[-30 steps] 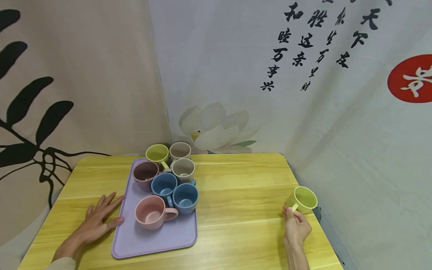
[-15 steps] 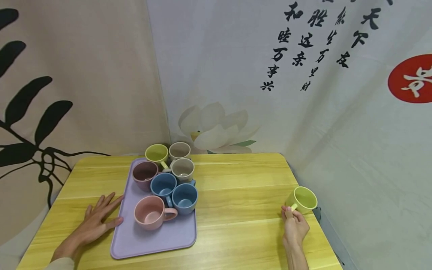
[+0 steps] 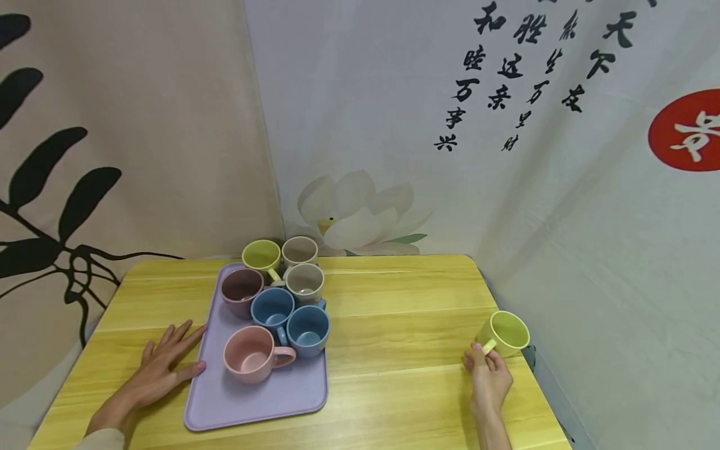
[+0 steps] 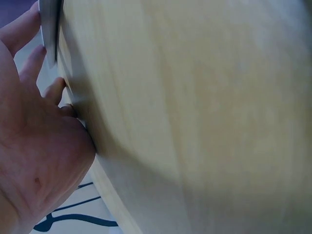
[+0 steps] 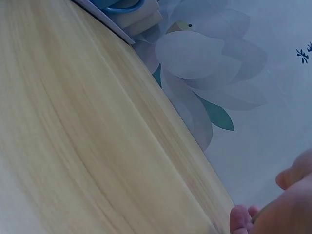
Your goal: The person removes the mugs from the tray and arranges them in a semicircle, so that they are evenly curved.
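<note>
At the table's right edge stands a yellow-green mug, upright, its handle facing the near left. My right hand pinches that handle with thumb and fingertips. In the right wrist view only part of the right hand shows, at the lower right corner. My left hand lies with fingers spread, its thumb and fingertips against the left rim of a lilac tray. The left wrist view shows the left hand from the palm side, beside the tray's edge.
On the tray stand a pink mug, two blue mugs, a plum mug and a grey mug. Another grey mug and a yellow-green mug are at the back. Wooden tabletop stretches between the tray and right hand.
My right hand has shifted slightly left at the handle, and its fingers lie a little differently. The handle points slightly more to the left. My left hand and the tray look the same.
</note>
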A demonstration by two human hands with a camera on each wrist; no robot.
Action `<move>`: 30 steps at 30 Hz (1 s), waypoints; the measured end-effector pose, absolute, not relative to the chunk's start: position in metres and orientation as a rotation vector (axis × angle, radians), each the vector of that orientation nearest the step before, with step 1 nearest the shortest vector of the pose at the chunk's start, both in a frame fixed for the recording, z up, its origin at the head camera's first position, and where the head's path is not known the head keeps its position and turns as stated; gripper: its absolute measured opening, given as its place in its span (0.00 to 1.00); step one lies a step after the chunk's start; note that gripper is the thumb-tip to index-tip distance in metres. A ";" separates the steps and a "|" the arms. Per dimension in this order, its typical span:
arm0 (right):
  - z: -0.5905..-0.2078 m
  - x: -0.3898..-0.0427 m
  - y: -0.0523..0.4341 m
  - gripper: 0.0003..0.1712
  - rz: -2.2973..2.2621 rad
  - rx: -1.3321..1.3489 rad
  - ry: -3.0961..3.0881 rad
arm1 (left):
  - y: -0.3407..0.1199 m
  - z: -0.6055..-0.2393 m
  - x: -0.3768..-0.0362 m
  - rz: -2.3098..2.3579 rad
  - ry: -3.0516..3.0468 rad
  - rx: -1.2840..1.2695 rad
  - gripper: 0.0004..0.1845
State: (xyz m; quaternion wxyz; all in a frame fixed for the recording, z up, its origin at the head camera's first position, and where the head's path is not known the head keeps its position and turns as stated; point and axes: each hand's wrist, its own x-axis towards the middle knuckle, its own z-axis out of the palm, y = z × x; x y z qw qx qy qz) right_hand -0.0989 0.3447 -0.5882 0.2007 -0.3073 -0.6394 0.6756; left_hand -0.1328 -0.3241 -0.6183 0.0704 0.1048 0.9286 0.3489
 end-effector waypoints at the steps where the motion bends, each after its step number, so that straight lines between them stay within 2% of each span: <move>1: -0.588 -0.099 0.344 0.24 1.868 -0.860 -1.809 | -0.324 -0.619 -0.133 1.051 2.794 0.317 0.45; 8: -0.587 -0.098 0.339 0.23 1.758 -0.891 -1.892 | -0.324 -0.619 -0.132 1.069 2.788 0.321 0.45; 14: -0.588 -0.096 0.335 0.37 1.669 -0.912 -1.934 | -0.323 -0.617 -0.132 1.062 2.780 0.307 0.45; 17: -0.589 -0.094 0.333 0.41 1.615 -0.943 -1.913 | -0.323 -0.617 -0.132 1.063 2.777 0.304 0.45; 24: -0.585 -0.090 0.318 0.36 1.452 -0.914 -1.829 | -0.324 -0.618 -0.132 1.067 2.771 0.299 0.45; 30: -0.571 -0.091 0.298 0.28 1.351 -0.663 -1.879 | -0.323 -0.617 -0.133 1.064 2.772 0.295 0.45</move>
